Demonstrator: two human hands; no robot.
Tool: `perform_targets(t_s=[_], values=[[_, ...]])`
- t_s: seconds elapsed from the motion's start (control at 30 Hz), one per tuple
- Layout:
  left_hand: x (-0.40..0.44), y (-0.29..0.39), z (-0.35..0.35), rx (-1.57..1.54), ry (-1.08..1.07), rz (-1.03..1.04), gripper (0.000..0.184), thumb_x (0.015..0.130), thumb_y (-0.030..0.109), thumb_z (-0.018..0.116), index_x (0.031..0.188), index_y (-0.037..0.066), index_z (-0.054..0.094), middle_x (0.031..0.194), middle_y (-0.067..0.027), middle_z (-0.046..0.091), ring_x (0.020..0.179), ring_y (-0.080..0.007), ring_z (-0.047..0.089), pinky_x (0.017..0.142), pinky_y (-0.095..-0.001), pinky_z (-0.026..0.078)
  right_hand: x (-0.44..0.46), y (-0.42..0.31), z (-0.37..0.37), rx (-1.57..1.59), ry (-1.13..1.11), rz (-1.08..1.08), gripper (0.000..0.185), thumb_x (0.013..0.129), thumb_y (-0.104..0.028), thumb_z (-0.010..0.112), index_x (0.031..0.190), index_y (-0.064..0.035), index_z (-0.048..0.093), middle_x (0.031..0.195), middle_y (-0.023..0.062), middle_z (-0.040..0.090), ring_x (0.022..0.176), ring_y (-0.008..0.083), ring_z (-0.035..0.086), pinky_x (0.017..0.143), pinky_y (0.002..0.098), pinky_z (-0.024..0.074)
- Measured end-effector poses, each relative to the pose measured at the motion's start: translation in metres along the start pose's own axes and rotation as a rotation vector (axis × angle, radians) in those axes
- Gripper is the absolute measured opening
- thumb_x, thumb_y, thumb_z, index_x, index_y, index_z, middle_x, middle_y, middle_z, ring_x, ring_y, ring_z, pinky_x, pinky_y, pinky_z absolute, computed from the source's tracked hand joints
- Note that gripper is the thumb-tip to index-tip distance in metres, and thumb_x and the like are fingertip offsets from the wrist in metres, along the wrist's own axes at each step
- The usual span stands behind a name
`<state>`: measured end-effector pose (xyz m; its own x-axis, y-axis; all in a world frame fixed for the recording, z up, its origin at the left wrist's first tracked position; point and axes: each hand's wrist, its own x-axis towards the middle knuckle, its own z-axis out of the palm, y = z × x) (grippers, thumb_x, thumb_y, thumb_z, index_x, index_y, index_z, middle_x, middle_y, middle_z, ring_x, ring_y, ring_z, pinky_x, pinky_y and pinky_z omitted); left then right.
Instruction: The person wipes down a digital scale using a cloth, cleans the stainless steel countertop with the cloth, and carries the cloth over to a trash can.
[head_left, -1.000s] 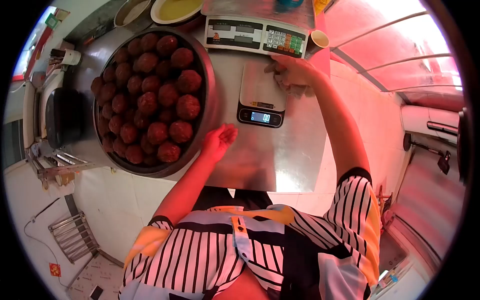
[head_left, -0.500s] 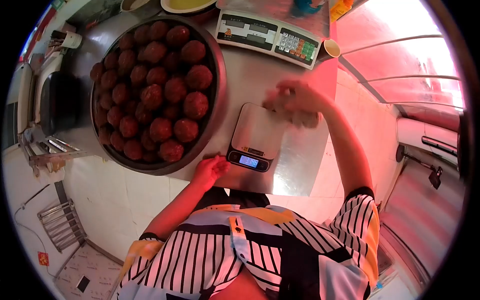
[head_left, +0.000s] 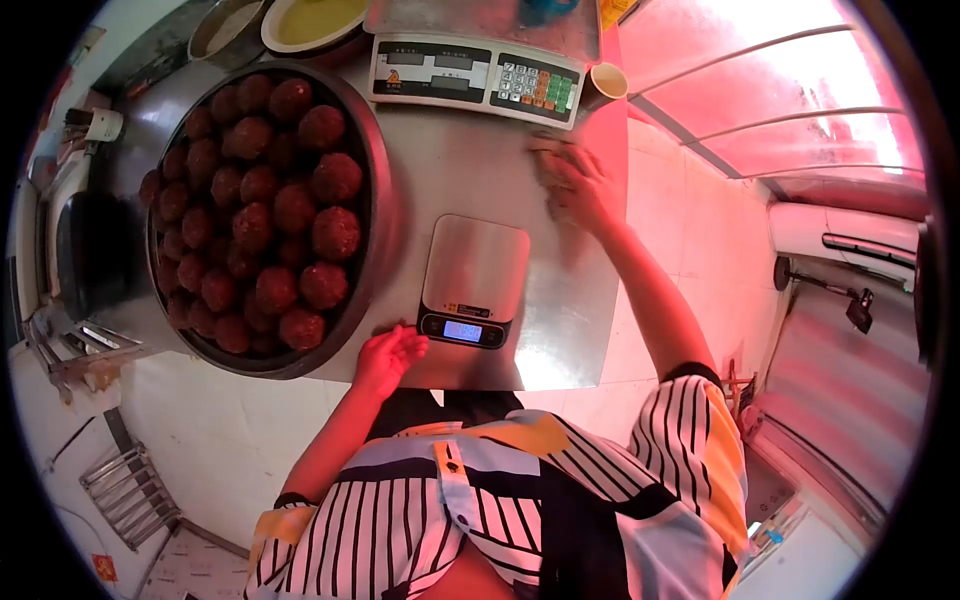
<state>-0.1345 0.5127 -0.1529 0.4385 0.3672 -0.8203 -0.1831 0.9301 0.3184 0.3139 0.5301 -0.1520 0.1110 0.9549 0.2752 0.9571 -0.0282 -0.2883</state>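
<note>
My right hand (head_left: 580, 188) is on the steel tabletop, right of the small kitchen scale, pressing on a brownish cloth (head_left: 546, 160). The cloth is blurred and mostly covered by the fingers. My left hand (head_left: 393, 358) rests by the table's front edge, its fingers loosely bent and nothing in them. Its fingertips come close to the lower left corner of the kitchen scale (head_left: 476, 265); I cannot tell whether they touch. The bare plate of the scale faces up and its display is lit. To the left, a big round metal tray (head_left: 378, 190) carries several dark red balls (head_left: 252, 228).
A larger price scale (head_left: 476, 76) with a keypad stands at the back, a paper cup (head_left: 606, 82) beside its right end. Bowls (head_left: 318, 22) sit at the back left. The steel tabletop (head_left: 565, 340) ends at the right and in front of me.
My right hand and the cloth have moved away from the kitchen scale, toward the back of the table. The camera view has shifted. My left hand stays by the scale.
</note>
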Motion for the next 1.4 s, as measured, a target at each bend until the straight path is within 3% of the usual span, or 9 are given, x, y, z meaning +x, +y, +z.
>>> perform_targets(t_s=[0.27,0.4,0.57,0.63,0.73,0.87,1.0,1.23,1.4], values=[[0.0,-0.001,-0.001,-0.007,-0.021,-0.002,0.026,0.099,0.017,0.051,0.114,-0.004,0.057,0.104,-0.0213,0.067,0.095,-0.0307,0.067,0.082,-0.0389,0.057,0.004,0.005,0.001,-0.276,-0.016,0.418,0.043,0.078,-0.019,0.058,0.121,-0.0194,0.059,0.131,0.0007,0.054,0.116,0.0305,0.052,0.096,0.0406,0.0457],[0.003,-0.006,-0.005,-0.054,-0.089,0.033,0.027,0.099,0.018,0.052,0.112,-0.005,0.058,0.104,-0.0209,0.067,0.093,-0.0295,0.067,0.081,-0.0379,0.056,-0.042,-0.014,0.001,-0.06,-0.06,0.173,0.041,0.077,-0.013,0.058,0.117,-0.0227,0.063,0.126,-0.0034,0.056,0.118,0.0269,0.052,0.096,0.0385,0.0455],[0.006,-0.006,-0.009,-0.012,-0.093,0.025,0.029,0.099,0.02,0.053,0.11,-0.007,0.057,0.104,-0.0208,0.067,0.092,-0.0285,0.067,0.081,-0.0377,0.056,0.072,-0.075,0.066,-0.045,-0.282,-0.141,0.043,0.074,-0.016,0.064,0.114,-0.0316,0.065,0.13,-0.0077,0.054,0.121,0.0234,0.049,0.097,0.034,0.0426],[0.004,-0.003,-0.008,0.013,-0.106,0.004,0.03,0.099,0.022,0.053,0.108,-0.006,0.058,0.102,-0.0196,0.067,0.091,-0.0275,0.068,0.081,-0.0374,0.056,0.099,-0.126,0.058,0.023,-0.465,-0.14,0.032,0.079,-0.019,0.06,0.108,-0.0304,0.069,0.13,-0.0106,0.054,0.124,0.0233,0.045,0.1,0.0432,0.0388],[0.002,-0.005,-0.004,-0.017,-0.078,0.017,0.03,0.099,0.022,0.053,0.108,-0.006,0.057,0.101,-0.0199,0.067,0.091,-0.0269,0.068,0.082,-0.0376,0.056,0.078,-0.133,0.069,-0.019,-0.344,-0.412,0.045,0.073,-0.013,0.062,0.114,-0.0304,0.065,0.133,-0.0089,0.053,0.121,0.0234,0.049,0.1,0.0366,0.0406],[0.002,-0.005,-0.006,-0.024,-0.122,0.029,0.032,0.099,0.022,0.052,0.111,-0.007,0.057,0.103,-0.0209,0.066,0.092,-0.0277,0.067,0.083,-0.0379,0.056,0.056,-0.081,0.019,-0.034,-0.329,-0.077,0.049,0.074,-0.013,0.062,0.117,-0.0364,0.064,0.131,-0.0106,0.053,0.121,0.0248,0.047,0.099,0.0419,0.0397],[0.004,-0.006,-0.006,-0.018,-0.142,0.048,0.031,0.1,0.02,0.051,0.111,-0.008,0.057,0.104,-0.0216,0.066,0.093,-0.0281,0.067,0.083,-0.0378,0.056,-0.05,-0.045,0.01,-0.185,-0.153,0.025,0.044,0.074,-0.015,0.064,0.117,-0.0269,0.064,0.13,-0.0048,0.053,0.115,0.0293,0.05,0.092,0.0447,0.0452],[0.018,-0.005,-0.012,0.007,-0.25,0.004,0.029,0.1,0.018,0.049,0.108,-0.009,0.057,0.104,-0.0219,0.066,0.095,-0.0286,0.067,0.087,-0.0383,0.055,-0.21,-0.132,-0.028,-0.203,-0.028,0.357,0.042,0.071,-0.003,0.066,0.113,-0.0117,0.064,0.13,0.0099,0.054,0.108,0.0365,0.052,0.092,0.0432,0.0462],[0.015,0.002,-0.023,-0.026,-0.323,-0.054,0.031,0.1,0.018,0.049,0.113,-0.01,0.056,0.106,-0.0207,0.065,0.098,-0.0293,0.066,0.088,-0.038,0.055,-0.279,-0.234,-0.021,-0.099,-0.024,0.341,0.045,0.066,-0.001,0.066,0.11,-0.011,0.064,0.126,0.0105,0.055,0.107,0.0374,0.052,0.092,0.0457,0.0459]])
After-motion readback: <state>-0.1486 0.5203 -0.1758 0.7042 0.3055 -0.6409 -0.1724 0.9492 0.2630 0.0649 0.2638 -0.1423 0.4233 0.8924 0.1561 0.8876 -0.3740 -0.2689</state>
